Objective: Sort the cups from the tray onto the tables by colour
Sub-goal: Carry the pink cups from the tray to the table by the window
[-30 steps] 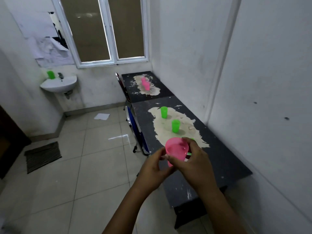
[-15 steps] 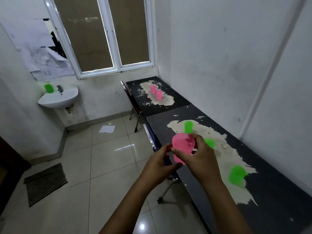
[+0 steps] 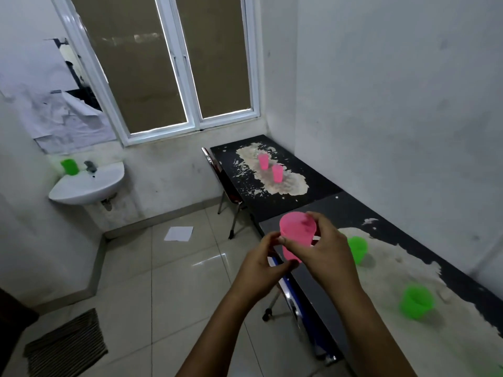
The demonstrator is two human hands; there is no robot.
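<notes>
Holding item one: a pink cup (image 3: pixel 296 235), open mouth tilted toward you, carried in the air above the near end of the near black table (image 3: pixel 313 281), clear of both tabletops.

- Your right hand (image 3: pixel 324 248) grasps the cup, thumb and fingers curled round its rim and far side.
- Your left hand (image 3: pixel 261 262) pinches the cup's lower left side; its fingertips meet the cup near the base.
- Near table: two green cups, one (image 3: pixel 358 247) just beside and partly behind your right hand, the other (image 3: pixel 416 302) nearer you on the right. Both stand open end up on the pale worn patch (image 3: pixel 435 268) of the tabletop.
- Far black table (image 3: pixel 313 170), set end to end with the near one along the right wall: two pink cups (image 3: pixel 263 161) (image 3: pixel 277 173), standing close together, apart from each other, on a similar worn patch.
- A folding chair (image 3: pixel 223 183) stands against the left edge of the far table; another frame with a blue edge (image 3: pixel 288 289) sits under the near table's left side, below your hands.
- Left wall: a white wash basin (image 3: pixel 87 186) with a green cup (image 3: pixel 69 166) on its rim beside the tap.
- Floor: pale tiles, a loose sheet of paper (image 3: pixel 179 234), a dark striped mat (image 3: pixel 65 349) near the bottom left.
- Back wall: a white-framed window (image 3: pixel 168 63); torn paper (image 3: pixel 62 112) hangs to its left.
</notes>
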